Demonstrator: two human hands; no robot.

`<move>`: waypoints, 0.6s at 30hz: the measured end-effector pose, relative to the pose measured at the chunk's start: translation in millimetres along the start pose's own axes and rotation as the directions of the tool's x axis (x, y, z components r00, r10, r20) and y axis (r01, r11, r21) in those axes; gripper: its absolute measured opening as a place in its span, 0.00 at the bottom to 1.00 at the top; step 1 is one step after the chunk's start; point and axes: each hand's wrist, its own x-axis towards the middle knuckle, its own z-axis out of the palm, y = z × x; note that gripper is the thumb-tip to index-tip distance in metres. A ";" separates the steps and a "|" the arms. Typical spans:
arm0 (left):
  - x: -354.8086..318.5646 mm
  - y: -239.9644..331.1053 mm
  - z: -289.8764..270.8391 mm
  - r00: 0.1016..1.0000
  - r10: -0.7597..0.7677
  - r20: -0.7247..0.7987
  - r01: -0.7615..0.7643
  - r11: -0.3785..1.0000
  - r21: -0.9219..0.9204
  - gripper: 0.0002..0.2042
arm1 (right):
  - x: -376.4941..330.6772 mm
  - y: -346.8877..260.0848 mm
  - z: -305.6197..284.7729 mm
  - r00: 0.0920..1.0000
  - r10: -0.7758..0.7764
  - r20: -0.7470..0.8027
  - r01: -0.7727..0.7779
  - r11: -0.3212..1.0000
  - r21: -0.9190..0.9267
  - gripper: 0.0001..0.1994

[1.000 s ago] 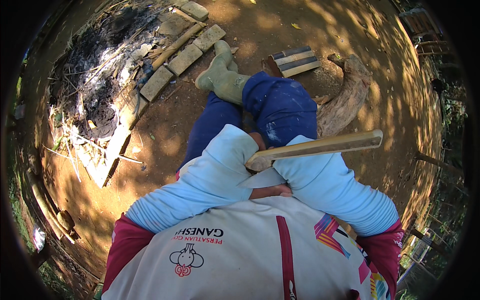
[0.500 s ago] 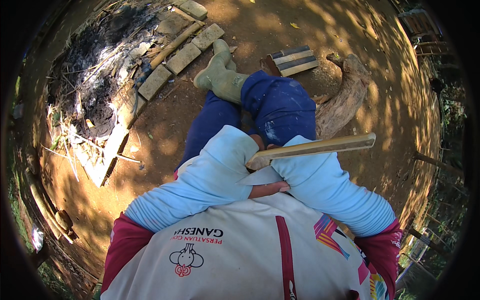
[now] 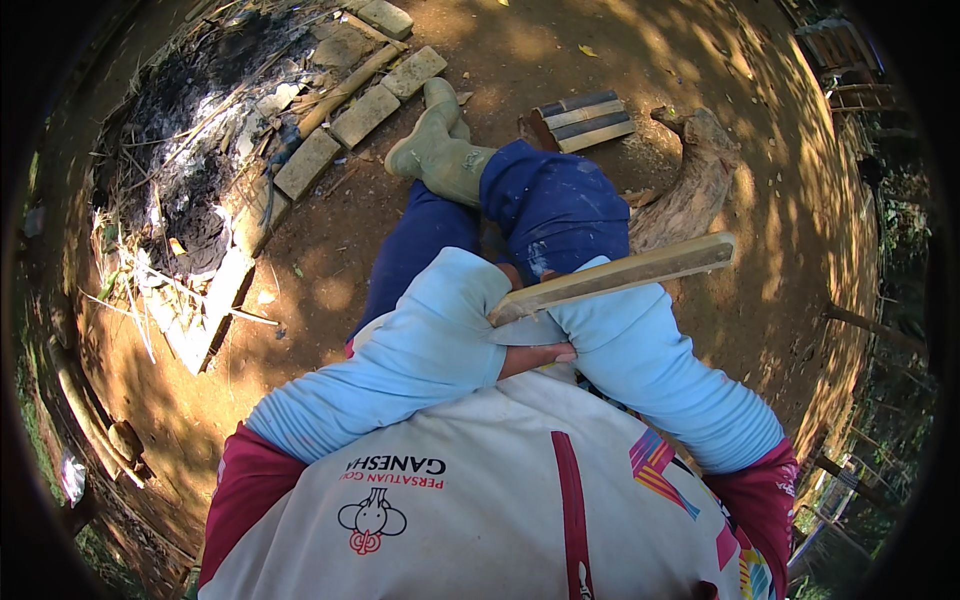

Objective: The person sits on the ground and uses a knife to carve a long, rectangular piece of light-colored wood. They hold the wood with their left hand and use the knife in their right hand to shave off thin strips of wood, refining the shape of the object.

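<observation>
Both forearms, in light blue sleeves, meet in front of my chest. A long, flat strip of wood or bamboo (image 3: 620, 278) slants up to the right, passing above my right sleeve (image 3: 665, 350). Its near end lies by my left cuff, where my left hand (image 3: 538, 357) shows only in part; the fingers look closed round that end. Just below the strip is a metal knife blade (image 3: 528, 330), its tip toward the left cuff and its base toward the right cuff. My right hand, mostly hidden behind cuff and strip, appears to grip the knife's handle.
My legs in blue trousers (image 3: 560, 205) and a green boot (image 3: 450, 160) stretch ahead. A small slatted stool (image 3: 585, 122) and a curved log (image 3: 695, 190) lie beyond them. At far left, an ash pit (image 3: 190, 160) is edged with blocks (image 3: 365, 117).
The strip has shifted slightly left, its far end rising a little. More of the blade's tip is now covered by the left cuff, and both forearms have moved slightly.
</observation>
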 end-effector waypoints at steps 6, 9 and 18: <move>1.5 1.8 0.6 0.983 -0.176 0.053 0.178 0.983 -0.037 0.29 | 10.9 -0.6 -11.9 0.987 0.022 0.158 -0.014 0.998 -0.054 0.15; -0.6 3.2 -0.7 0.980 -0.191 0.047 0.195 0.975 -0.105 0.29 | 11.7 0.7 -14.1 0.985 0.057 0.160 -0.060 0.998 0.014 0.15; -4.2 -4.6 -3.1 0.999 -0.016 -0.033 0.011 0.990 -0.143 0.26 | 5.1 5.0 -8.4 0.997 0.068 0.039 -0.074 0.980 0.184 0.20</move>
